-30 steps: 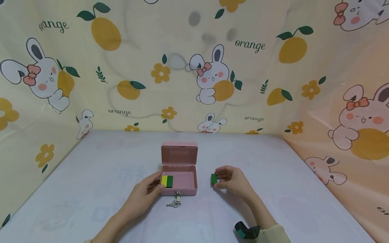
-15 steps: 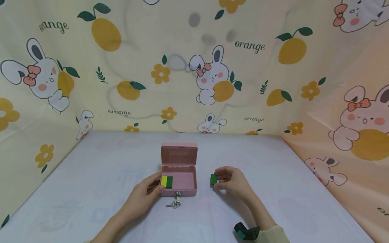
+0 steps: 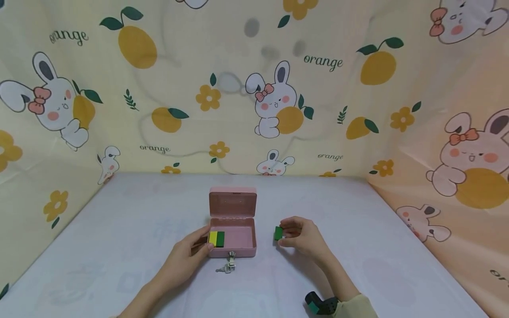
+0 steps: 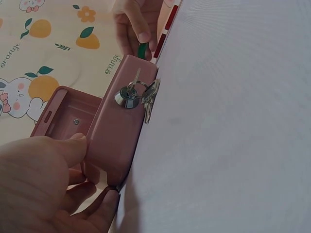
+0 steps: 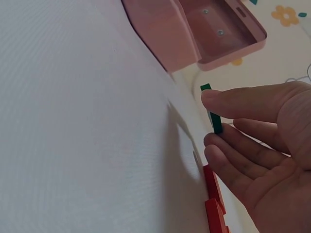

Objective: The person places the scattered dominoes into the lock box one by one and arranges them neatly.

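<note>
A pink metal cash box [image 3: 232, 252] stands on the table with its lid [image 3: 233, 204] raised. Side by side at the left of its tray lie a yellow block [image 3: 213, 239] and a green block [image 3: 220, 239]. My left hand [image 3: 184, 254] grips the box's left end, thumb at the front corner and fingers around the side. A ring of keys [image 4: 149, 94] hangs from the front lock [image 4: 127, 97]. To the right of the box, my right hand [image 3: 304, 236] pinches another small green block [image 5: 214, 114] between thumb and fingers, close over the table.
Red pieces [image 5: 214, 213] show low beside my right hand in the right wrist view. A black device [image 3: 321, 304] sits at my right wrist. Printed cloth [image 3: 179, 79] hangs behind and along both sides of the white table [image 3: 139, 198].
My right hand and its green block have barely shifted. The left hand keeps its grip on the box. The head view has turned very slightly.
</note>
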